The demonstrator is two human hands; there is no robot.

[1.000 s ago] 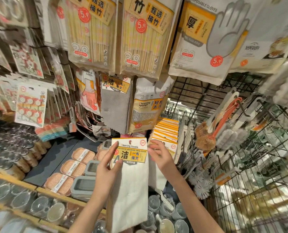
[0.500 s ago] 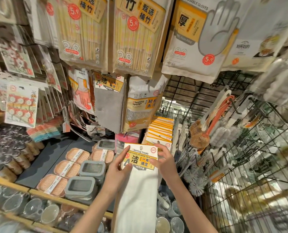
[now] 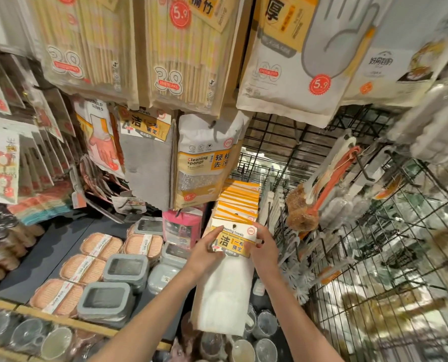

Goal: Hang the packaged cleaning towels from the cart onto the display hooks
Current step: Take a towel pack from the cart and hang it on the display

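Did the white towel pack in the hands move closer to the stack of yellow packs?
Yes. The towel pack, held by the left hand and right hand, moved up and right, now at the front of the hanging yellow stack.

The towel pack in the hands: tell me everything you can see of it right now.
The towel pack is a white folded cloth hanging long and limp beneath a yellow and white card header printed "Cleaning towels", with a small hang hole at the top. It is upright, its header level with the front of a row of matching packs already on a hook. The left hand grips the header's left edge, the right hand its right edge. Its lower end hangs free over the cups below.
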